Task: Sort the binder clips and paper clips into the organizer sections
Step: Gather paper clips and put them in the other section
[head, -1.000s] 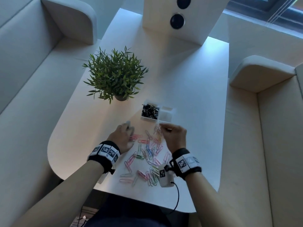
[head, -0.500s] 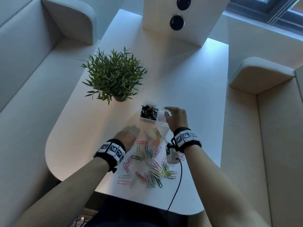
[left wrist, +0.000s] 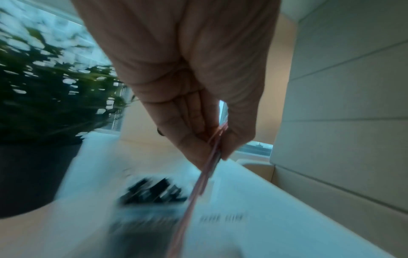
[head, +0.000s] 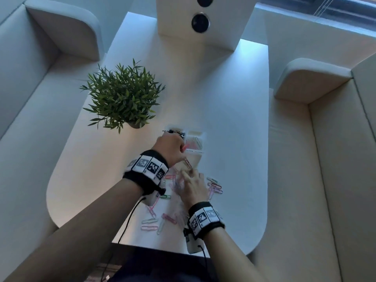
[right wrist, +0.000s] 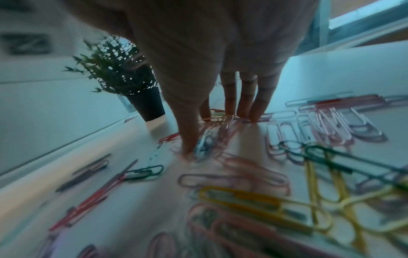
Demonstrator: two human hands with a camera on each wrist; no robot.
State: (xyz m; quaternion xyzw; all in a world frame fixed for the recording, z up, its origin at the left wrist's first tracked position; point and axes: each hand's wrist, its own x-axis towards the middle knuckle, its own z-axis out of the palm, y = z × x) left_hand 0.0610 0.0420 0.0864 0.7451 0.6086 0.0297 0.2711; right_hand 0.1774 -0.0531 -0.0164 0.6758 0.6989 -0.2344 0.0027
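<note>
A small clear organizer sits mid-table; its left section holds black binder clips, its right section a few paper clips. My left hand hovers at the organizer's near edge and pinches a few pink paper clips between thumb and fingers; they hang down over the divider. Loose coloured paper clips lie scattered in front of it. My right hand lies on that pile, its straight fingers and thumb pressing down on clips.
A potted green plant stands just left of and behind the organizer. The white table has a rounded near edge, and a white block with round dark sockets stands at its far end. Upholstered benches flank both sides.
My right hand drew back from the organizer onto the clip pile. My left hand left the pile and moved forward to the organizer with pink clips pinched in it.
</note>
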